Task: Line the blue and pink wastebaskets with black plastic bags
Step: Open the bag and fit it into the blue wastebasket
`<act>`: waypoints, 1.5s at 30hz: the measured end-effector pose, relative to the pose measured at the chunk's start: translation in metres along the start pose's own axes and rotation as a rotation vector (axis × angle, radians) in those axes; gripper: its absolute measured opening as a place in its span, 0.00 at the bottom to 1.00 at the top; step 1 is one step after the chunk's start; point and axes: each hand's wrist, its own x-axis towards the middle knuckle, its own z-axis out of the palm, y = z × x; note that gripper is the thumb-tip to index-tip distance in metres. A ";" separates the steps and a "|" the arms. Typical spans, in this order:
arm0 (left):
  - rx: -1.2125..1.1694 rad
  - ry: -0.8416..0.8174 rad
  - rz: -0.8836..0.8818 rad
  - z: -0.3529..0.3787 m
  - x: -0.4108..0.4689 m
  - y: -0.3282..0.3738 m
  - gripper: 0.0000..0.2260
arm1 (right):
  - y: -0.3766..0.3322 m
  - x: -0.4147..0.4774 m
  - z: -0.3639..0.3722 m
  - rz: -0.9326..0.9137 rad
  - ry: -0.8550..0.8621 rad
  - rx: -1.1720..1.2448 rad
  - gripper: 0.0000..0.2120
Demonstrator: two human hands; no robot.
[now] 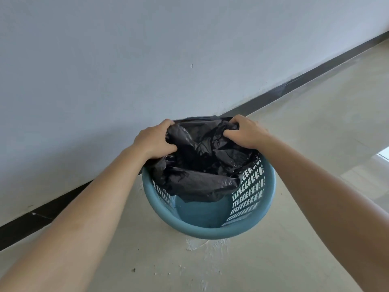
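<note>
A round blue wastebasket (210, 231) with perforated walls stands on the floor against the wall. A crumpled black plastic bag (202, 163) hangs into it and covers the far half of its opening; the bag's edge lies over the far rim. My left hand (152, 140) grips the bag at the far left of the rim. My right hand (244, 131) grips it at the far right. The basket's blue bottom shows below the bag. No pink wastebasket is in view.
A grey-white wall (147, 60) with a black baseboard (42, 220) runs diagonally behind the basket. The beige floor (305, 123) stretches to the right. White smears and small crumbs (202, 247) mark the floor in front of the basket.
</note>
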 end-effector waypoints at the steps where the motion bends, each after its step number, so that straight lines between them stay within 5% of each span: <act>1: -0.150 -0.050 -0.029 0.000 0.000 -0.002 0.21 | 0.000 0.000 0.002 0.016 -0.007 0.040 0.17; 4: -0.704 -0.176 -0.209 0.000 -0.007 -0.009 0.22 | -0.002 0.003 0.003 0.045 -0.018 0.082 0.19; 7: -0.910 -0.172 -0.337 0.004 -0.013 -0.011 0.23 | 0.004 0.007 0.003 0.068 -0.039 0.097 0.26; 15: -0.419 0.241 -0.144 0.007 -0.002 -0.010 0.13 | 0.024 -0.001 -0.003 0.070 -0.020 0.290 0.24; 18: -0.375 0.368 -0.250 0.010 -0.010 -0.018 0.13 | 0.029 -0.019 0.004 0.058 -0.007 0.505 0.18; 21: -0.491 0.452 -0.366 0.009 -0.027 -0.017 0.18 | 0.035 -0.038 0.017 0.160 0.149 0.578 0.26; 23: -0.466 0.399 -0.265 0.002 -0.037 -0.006 0.27 | 0.036 -0.045 0.023 0.192 0.262 0.594 0.23; 26: -0.114 0.467 -0.001 -0.007 -0.051 0.018 0.34 | 0.031 -0.047 0.029 0.146 0.346 0.615 0.15; 29: 0.297 0.655 0.275 -0.010 -0.066 0.048 0.30 | 0.021 -0.050 0.033 0.140 0.377 0.680 0.13; 31: 0.390 0.587 0.392 -0.003 -0.074 0.062 0.23 | 0.017 -0.053 0.037 0.163 0.398 0.732 0.16; 34: 0.464 0.238 0.193 0.009 -0.082 0.063 0.15 | 0.015 -0.056 0.042 0.198 0.432 0.805 0.15; 36: 0.488 0.153 0.055 0.012 -0.090 0.057 0.07 | 0.016 -0.055 0.042 0.211 0.438 0.814 0.14; 38: 0.408 0.330 0.117 0.017 -0.097 0.052 0.01 | 0.015 -0.054 0.042 0.227 0.419 0.802 0.14; 42: 0.105 0.664 0.417 0.030 -0.117 0.058 0.08 | 0.013 -0.050 0.035 0.344 0.339 0.929 0.12; 45: 0.144 0.826 0.590 0.046 -0.129 0.061 0.12 | 0.019 -0.051 0.037 0.394 0.235 1.150 0.12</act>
